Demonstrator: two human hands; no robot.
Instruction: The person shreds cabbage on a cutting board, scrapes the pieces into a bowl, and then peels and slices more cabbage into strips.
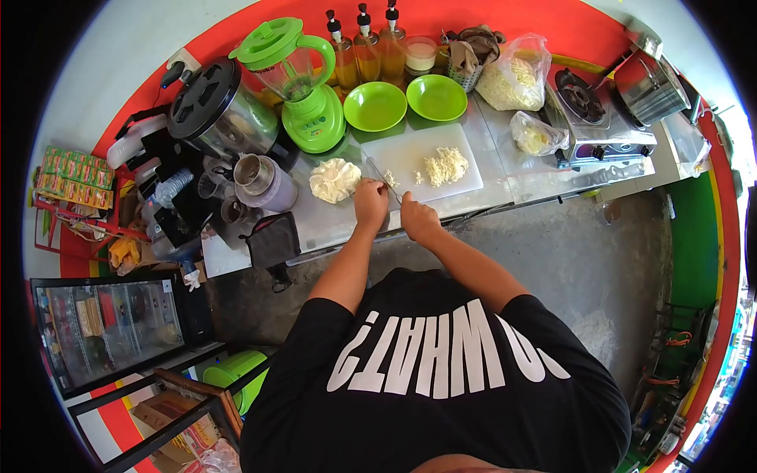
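A white cutting board (471,172) lies on the metal counter, with a pile of chopped pale pieces (446,166) on its right part and smaller bits near the knife. My right hand (419,220) is closed around the handle of a knife (382,175), whose blade points up and left over the board. At the board's lower left edge, my left hand (371,202) has its fingers curled together beside the blade; what they hold is too small to make out. A whitish, lumpy mound (335,180) sits on the counter left of the board.
Two green bowls (375,106) and a green blender (313,118) stand behind the board. Rightward are a bag of pale shreds (516,83), a smaller bag (538,135) and a gas stove (603,130). A steel container (264,183) and black pouch (272,239) are at left.
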